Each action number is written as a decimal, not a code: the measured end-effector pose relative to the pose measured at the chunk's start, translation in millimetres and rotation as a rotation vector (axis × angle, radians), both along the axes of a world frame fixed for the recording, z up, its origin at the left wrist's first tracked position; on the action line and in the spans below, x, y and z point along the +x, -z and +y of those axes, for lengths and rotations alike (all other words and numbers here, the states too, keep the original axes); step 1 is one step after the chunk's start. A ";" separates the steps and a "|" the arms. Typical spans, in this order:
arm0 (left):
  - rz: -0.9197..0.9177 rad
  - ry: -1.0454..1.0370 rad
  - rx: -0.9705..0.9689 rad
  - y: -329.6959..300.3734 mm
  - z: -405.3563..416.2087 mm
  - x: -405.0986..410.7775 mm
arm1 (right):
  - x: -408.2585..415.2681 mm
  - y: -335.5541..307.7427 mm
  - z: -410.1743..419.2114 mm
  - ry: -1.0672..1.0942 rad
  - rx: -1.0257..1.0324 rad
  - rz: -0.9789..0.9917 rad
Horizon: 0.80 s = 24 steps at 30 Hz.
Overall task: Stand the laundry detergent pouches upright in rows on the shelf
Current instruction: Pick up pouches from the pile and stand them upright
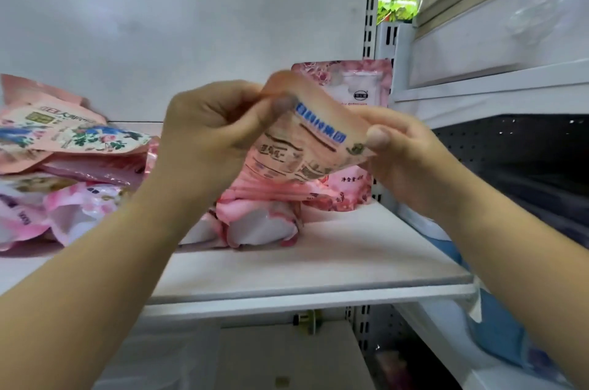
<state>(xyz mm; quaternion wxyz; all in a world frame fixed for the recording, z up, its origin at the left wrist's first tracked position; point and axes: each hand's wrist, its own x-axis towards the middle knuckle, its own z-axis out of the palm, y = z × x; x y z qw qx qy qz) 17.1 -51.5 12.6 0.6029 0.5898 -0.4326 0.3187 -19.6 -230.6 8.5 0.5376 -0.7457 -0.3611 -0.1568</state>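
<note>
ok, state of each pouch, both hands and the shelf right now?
held pouch: gripped at its top by both hands, base on or just above the shelf
left hand: shut on held pouch
right hand: shut on held pouch
back pouch: upright
pouch pile: lying flat, jumbled
shelf: front part bare

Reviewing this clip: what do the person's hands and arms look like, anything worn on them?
Both the left hand and right hand are bare: no gloves, rings, watch or bracelets visible. Both forearms are uncovered to the frame edge, no sleeves showing. Fingernails look short and unpainted.
</note>
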 end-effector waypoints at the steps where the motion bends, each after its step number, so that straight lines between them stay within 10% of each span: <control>1: 0.050 0.057 -0.070 -3.1 -7.3 -2.3 | -0.1 -1.6 2.2 -0.011 0.032 -0.026; 6: 0.355 0.266 -0.107 -8.7 -42.6 -1.7 | 1.0 -3.6 3.1 0.233 0.362 -0.057; 10: -0.029 -0.507 0.972 2.7 -33.6 21.1 | 3.2 -4.3 -24.7 0.624 0.323 -0.065; 14: -0.254 -0.890 1.467 14.8 -29.3 38.3 | 9.3 14.4 -34.8 0.541 0.229 0.200; 18: -0.204 -0.911 1.502 -4.1 -36.7 44.2 | 17.2 39.9 -34.8 0.457 0.180 0.483; 24: -0.029 -0.744 1.067 -16.4 -6.8 57.8 | 30.9 44.3 -48.7 0.736 0.099 0.287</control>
